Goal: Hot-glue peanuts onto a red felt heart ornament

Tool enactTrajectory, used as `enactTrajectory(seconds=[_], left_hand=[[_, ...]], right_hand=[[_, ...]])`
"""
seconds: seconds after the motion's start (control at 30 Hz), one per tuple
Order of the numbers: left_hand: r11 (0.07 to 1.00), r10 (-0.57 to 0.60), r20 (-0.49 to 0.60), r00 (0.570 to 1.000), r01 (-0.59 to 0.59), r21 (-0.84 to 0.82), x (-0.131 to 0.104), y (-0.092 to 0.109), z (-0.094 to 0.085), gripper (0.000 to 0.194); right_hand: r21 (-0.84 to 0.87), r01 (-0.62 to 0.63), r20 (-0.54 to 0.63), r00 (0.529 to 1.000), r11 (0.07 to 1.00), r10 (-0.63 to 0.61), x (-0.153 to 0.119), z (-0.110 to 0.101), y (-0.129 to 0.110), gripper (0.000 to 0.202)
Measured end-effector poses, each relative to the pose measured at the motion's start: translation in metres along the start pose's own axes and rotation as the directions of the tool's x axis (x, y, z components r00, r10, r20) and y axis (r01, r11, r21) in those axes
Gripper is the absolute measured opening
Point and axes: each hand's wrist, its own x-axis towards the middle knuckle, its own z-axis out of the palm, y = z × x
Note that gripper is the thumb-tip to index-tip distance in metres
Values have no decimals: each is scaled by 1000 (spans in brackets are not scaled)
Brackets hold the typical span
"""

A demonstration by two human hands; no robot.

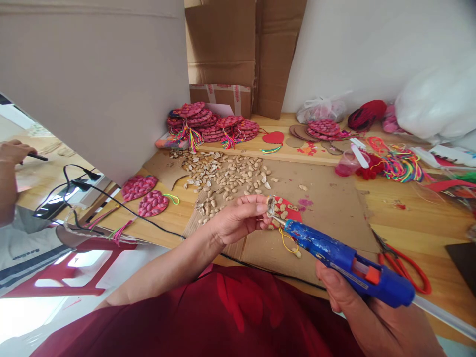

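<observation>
While a piece of peanut shell is pinched between the thumb and fingertips of the left hand above the cardboard sheet, a blue glue gun is grasped in the right hand over the sheet's near right part. Its metal nozzle is pointed at the shell; whether the two are touching cannot be told. The gun's handle is hidden by the palm, so whether the trigger is being squeezed cannot be told either.

The shell can be judged very light, dry and brittle, likely to be cracked by a hard squeeze; it is best taken lightly by its outer edge, with the fingertips kept clear of the nozzle, which may be hot. The gun can be judged stiff and much heavier, best gripped by its handle, with its weight borne by the palm.

On the sheet, behind the shell, a red disc partly covered with peanuts is seen, with a yellow loop beside it. Loose peanuts are spread over the sheet's far left part. Red-handled scissors are laid at its right edge, and pink braided discs to its left.
</observation>
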Motion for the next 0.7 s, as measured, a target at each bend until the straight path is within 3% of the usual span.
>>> enactTrajectory(seconds=[0.7], left_hand=[[1000, 5, -11, 1000, -5, -4, 0, 0, 2, 31]], right_hand=[[-17, 6, -13, 1000, 1000, -6, -5, 1, 3, 28]])
